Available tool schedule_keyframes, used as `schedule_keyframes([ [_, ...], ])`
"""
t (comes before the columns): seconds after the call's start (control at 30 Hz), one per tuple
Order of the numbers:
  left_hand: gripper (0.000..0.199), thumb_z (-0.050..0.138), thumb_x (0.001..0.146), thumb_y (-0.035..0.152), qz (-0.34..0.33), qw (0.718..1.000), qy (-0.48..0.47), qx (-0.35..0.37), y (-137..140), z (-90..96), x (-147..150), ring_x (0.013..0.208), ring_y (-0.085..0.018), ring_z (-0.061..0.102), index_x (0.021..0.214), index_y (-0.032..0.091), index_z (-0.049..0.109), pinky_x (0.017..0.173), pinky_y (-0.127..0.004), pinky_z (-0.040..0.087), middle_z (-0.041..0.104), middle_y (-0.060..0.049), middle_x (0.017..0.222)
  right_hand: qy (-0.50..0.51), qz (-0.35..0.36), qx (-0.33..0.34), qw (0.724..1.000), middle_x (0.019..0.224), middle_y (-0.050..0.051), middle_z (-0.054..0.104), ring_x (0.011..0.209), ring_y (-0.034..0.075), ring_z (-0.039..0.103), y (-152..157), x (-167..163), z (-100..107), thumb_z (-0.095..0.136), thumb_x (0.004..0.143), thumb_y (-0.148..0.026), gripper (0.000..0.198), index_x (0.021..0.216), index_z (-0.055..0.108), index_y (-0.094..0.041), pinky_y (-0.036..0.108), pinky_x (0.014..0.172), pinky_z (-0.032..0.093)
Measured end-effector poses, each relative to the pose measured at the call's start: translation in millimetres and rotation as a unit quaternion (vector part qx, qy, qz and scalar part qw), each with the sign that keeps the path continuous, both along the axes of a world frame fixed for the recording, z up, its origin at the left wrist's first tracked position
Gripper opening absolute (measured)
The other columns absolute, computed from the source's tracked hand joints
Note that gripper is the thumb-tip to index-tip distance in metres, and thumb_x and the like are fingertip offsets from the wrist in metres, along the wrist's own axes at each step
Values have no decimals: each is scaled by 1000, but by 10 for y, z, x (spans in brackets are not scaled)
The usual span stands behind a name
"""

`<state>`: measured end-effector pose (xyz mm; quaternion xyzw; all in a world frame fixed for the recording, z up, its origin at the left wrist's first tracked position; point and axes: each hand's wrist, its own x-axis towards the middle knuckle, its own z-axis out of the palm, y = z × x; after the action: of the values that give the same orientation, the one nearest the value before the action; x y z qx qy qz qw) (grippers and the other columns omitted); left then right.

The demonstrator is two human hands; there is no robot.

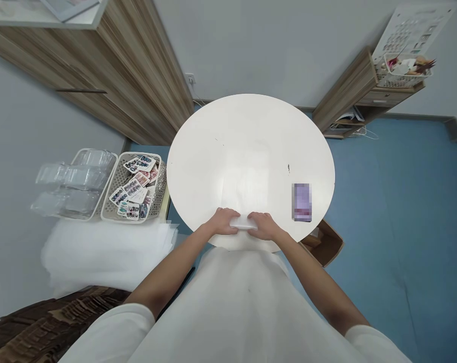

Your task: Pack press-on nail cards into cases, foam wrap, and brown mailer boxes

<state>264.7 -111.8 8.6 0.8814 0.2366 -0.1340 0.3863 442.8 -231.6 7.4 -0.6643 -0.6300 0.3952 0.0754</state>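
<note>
My left hand (225, 221) and right hand (265, 226) each close their grip around one end of a whitish, smooth-looking oblong piece (243, 222), low in the frame's middle, over the near part of the glossy white, rounded bench (251, 126). Its long axis runs left to right, its ends pointing towards my hands.

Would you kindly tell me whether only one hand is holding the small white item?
No, the left hand and the right hand both hold the white item, one at each end.

two hands (225, 221); three baskets (160, 189); one packet (243, 223), perhaps
</note>
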Motion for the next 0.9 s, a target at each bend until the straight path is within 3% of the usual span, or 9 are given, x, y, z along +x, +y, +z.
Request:
schedule_keyframes([
  [0.17, 44, 49, 73, 46, 71, 996, -11, -60, 135, 40, 21, 113, -25, 44, 110, 24, 56, 92, -35, 35, 45, -7, 126, 50, -52, -37, 997, 128, 8, 45, 116, 27, 42, 92, 152, 24, 47, 79, -43, 35, 107, 55, -24, 42, 91, 32],
  [0.37, 41, 53, 70, 48, 237, 955, -27, -174, 406, -103, 19, 83, -20, 58, 97, 18, 60, 70, -29, 45, 62, -5, 95, 123, -176, -76, 974, 100, 4, 62, 87, 18, 57, 369, 371, -76, 45, 80, -38, 27, 97, 59, -22, 29, 70, 44],
  [0.5, 26, 54, 71, 38, 344, 930, -6, -129, 420, -250, -64, 71, -16, 58, 84, 17, 60, 64, -28, 45, 62, -3, 78, 76, -249, -66, 963, 100, 2, 61, 84, 16, 57, 353, 407, -149, 45, 79, -29, 26, 102, 56, -23, 26, 67, 44],
  [0.57, 24, 54, 71, 33, 375, 923, 3, -87, 374, -277, -89, 70, -16, 58, 88, 17, 58, 65, -28, 45, 61, -3, 79, 10, -270, -44, 962, 106, 4, 59, 90, 18, 56, 302, 385, -162, 44, 79, -24, 33, 112, 51, -22, 28, 72, 43],
  [0.63, 33, 52, 73, 32, 391, 920, -9, -5, 308, -263, -91, 78, -17, 58, 103, 17, 53, 71, -30, 45, 60, -7, 93, -87, -277, 2, 957, 114, 9, 54, 101, 22, 51, 250, 336, -152, 44, 79, -22, 41, 120, 44, -20, 33, 80, 41],
  [0.7, 46, 52, 74, 34, 355, 929, -45, 96, 233, -223, -65, 98, -22, 53, 116, 16, 45, 82, -35, 41, 52, -12, 113, -162, -245, 62, 954, 123, 14, 46, 113, 27, 42, 215, 260, -126, 47, 78, -25, 49, 126, 38, -18, 40, 89, 35],
  [0.77, 58, 55, 72, 41, 244, 953, -77, 163, 168, -184, -16, 117, -27, 39, 122, 17, 40, 93, -40, 31, 41, -14, 129, -174, -159, 111, 966, 132, 15, 37, 121, 30, 32, 204, 167, -102, 54, 75, -34, 59, 127, 34, -18, 43, 95, 28],
  [0.83, 68, 60, 66, 44, 109, 975, -82, 174, 127, -167, 46, 125, -30, 28, 125, 20, 38, 98, -43, 23, 35, -12, 136, -153, -59, 128, 978, 137, 14, 31, 125, 30, 26, 216, 73, -94, 61, 68, -40, 69, 127, 33, -18, 43, 98, 24],
  [0.9, 70, 62, 65, 40, 29, 984, -66, 165, 114, -171, 106, 126, -30, 27, 127, 21, 36, 98, -44, 20, 34, -11, 137, -148, -8, 118, 982, 137, 14, 30, 124, 30, 28, 238, -1, -97, 63, 66, -35, 69, 126, 34, -18, 42, 97, 23],
])
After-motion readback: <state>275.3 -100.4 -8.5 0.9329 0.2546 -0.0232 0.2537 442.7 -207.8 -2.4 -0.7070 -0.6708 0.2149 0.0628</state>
